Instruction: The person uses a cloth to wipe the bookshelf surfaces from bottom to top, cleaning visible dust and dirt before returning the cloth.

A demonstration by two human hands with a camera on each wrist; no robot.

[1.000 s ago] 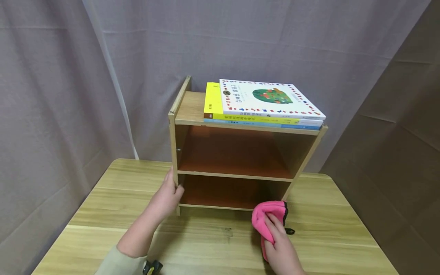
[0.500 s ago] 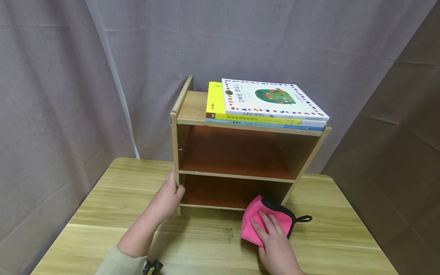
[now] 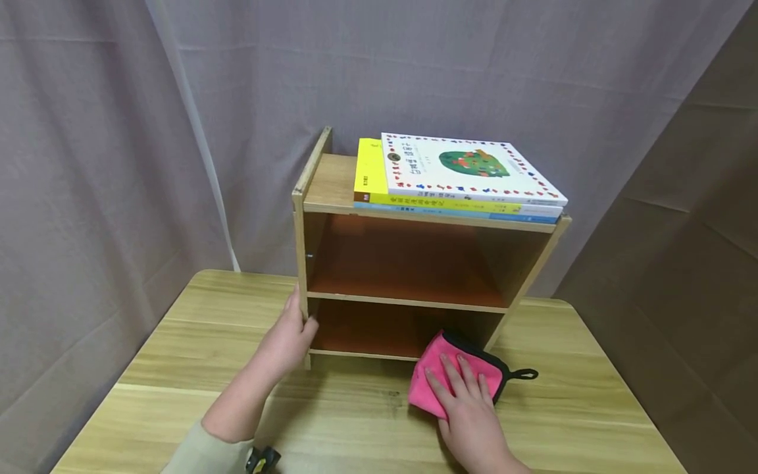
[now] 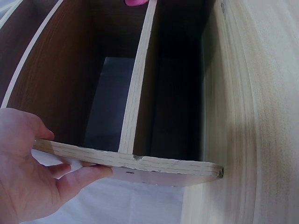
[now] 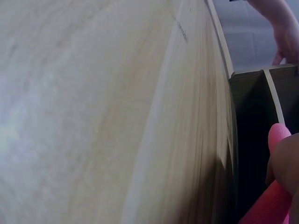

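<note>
A small wooden shelf (image 3: 408, 301) with two open compartments stands upright on the table. My left hand (image 3: 287, 339) grips its left side panel, thumb at the front edge and fingers round the outer face, as the left wrist view shows of the hand (image 4: 28, 163). At the shelf's lower right front corner is a pink cloth (image 3: 428, 390) with black trim and a black hanging loop (image 3: 522, 374). My right hand (image 3: 474, 421) lies over the cloth with its fingers spread and extended. The cloth hides that corner; in the right wrist view the cloth (image 5: 271, 207) overlaps the shelf's front.
Atop the shelf lies a stack of books: a white one (image 3: 474, 164), a yellow one (image 3: 368, 171) and a blue one (image 3: 379, 209). The wooden table (image 3: 177, 382) has a dark mark in front of the shelf. Grey curtains (image 3: 249, 79) hang behind and beside it.
My right hand's fingers, earlier bunched into the crumpled cloth, now spread over it. The cloth has flattened out and shifted slightly left, showing its loop. The left hand keeps its grip.
</note>
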